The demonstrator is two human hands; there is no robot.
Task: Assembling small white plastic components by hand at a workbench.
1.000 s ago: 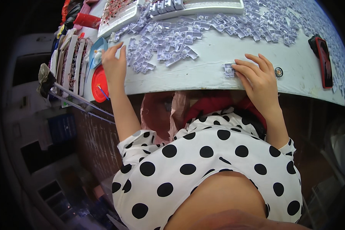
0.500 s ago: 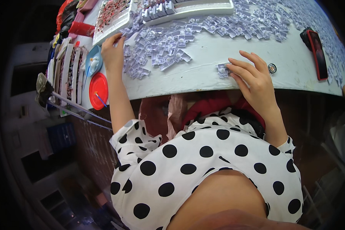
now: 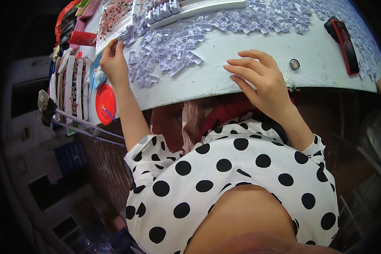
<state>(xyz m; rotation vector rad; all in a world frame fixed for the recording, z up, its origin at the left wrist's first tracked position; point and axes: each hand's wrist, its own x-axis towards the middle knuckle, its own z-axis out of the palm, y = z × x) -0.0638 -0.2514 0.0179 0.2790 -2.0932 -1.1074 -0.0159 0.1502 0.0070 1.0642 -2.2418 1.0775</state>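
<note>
My left hand (image 3: 114,65) reaches to the far left of the table. Its thumb and fingers are pinched together beside the loose lavender plastic housings (image 3: 163,53) and the white tray of small red parts (image 3: 116,19). What the fingertips hold, if anything, I cannot make out. Over the table to the right hovers my right hand (image 3: 260,80), fingers spread, with nothing visible in it. Just beyond its wrist side lies a small round black component (image 3: 294,64) with fine wires, near the table edge.
A white foam tray (image 3: 199,10) with upright housings stands at the back. A red-cased phone (image 3: 346,46) is on the right. At the left are a red lid (image 3: 105,103) with a thin blue stick, a blue dish (image 3: 95,72) and stacked trays (image 3: 74,84).
The view has shifted slightly. My right hand has moved left and away from me, and the single housing by its fingers is no longer visible. My left fingers have closed into a pinch.
</note>
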